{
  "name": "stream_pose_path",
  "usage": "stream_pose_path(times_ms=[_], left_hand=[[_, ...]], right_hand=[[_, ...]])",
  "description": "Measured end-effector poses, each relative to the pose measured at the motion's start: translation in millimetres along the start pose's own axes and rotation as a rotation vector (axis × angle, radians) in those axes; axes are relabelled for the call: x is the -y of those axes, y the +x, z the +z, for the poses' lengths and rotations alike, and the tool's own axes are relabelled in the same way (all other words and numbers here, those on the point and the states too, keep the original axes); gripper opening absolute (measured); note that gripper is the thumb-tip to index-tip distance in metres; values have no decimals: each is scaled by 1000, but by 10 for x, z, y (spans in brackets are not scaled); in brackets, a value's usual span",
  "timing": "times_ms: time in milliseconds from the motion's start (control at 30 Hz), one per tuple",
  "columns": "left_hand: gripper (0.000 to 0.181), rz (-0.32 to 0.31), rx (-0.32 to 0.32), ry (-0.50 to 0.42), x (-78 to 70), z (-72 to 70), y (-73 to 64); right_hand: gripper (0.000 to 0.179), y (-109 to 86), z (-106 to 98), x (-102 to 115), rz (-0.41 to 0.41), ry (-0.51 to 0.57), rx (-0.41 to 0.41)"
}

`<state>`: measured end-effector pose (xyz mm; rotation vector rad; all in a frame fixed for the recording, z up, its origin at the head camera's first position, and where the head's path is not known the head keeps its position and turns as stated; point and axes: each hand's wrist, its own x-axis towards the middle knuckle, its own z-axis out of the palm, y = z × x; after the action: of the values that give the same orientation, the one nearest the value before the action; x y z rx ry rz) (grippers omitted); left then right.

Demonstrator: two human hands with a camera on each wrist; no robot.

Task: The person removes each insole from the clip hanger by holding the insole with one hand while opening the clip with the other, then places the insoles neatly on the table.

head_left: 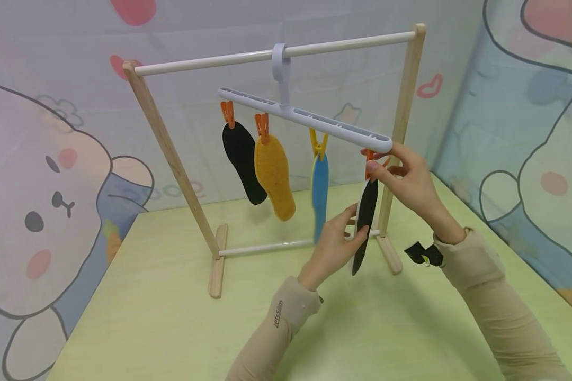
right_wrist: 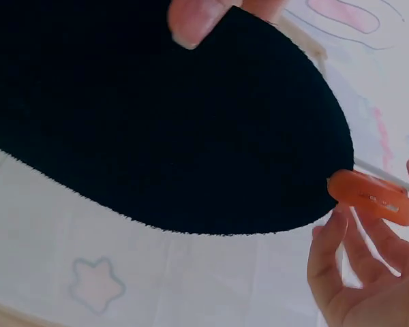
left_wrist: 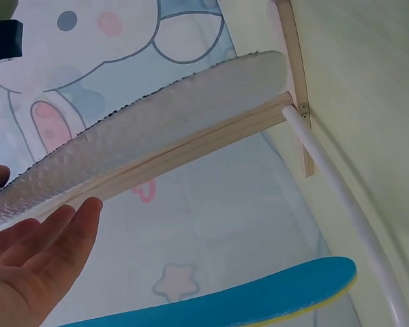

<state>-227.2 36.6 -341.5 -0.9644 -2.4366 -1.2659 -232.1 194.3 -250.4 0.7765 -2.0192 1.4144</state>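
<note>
A black insole point(head_left: 366, 227) with a pale back point(left_wrist: 157, 122) hangs at the right end of a light grey hanger point(head_left: 310, 117). My left hand point(head_left: 336, 238) pinches this insole near its middle, thumb on the black face and fingers behind. At the insole's top edge, my right hand point(head_left: 412, 182) grips an orange clothespin point(right_wrist: 375, 196), its fingers close under the hanger's tip. Part of the clothespin is hidden by the thumb in the head view. Further left hang a blue insole point(head_left: 320, 196) from a yellow clothespin point(head_left: 318, 144), a mustard insole point(head_left: 275, 177) and another black insole point(head_left: 243, 161).
The hanger hooks over the white top bar point(head_left: 209, 62) of a wooden-legged rack point(head_left: 164, 148). A lower white bar point(head_left: 267, 247) joins its feet on the pale green table point(head_left: 148, 317). Cartoon-printed cloth point(head_left: 186, 26) stands behind and at the sides.
</note>
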Motion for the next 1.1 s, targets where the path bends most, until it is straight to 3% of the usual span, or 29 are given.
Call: stream_pose_path(times_ms=[167, 433, 933, 1100], left_hand=[[45, 9, 10, 15, -5, -15, -4], [30, 52, -15, -39, -6, -35, -14], [26, 58, 16, -47, -23, -88, -83], [24, 56, 18, -33, -26, -100, -87]], right_hand=[[32, 41, -53, 17, 1, 265, 185], [36, 94, -126, -2, 0, 412, 388], [38, 221, -241, -18, -22, 475, 615], [36, 257, -296, -4, -19, 454, 640]])
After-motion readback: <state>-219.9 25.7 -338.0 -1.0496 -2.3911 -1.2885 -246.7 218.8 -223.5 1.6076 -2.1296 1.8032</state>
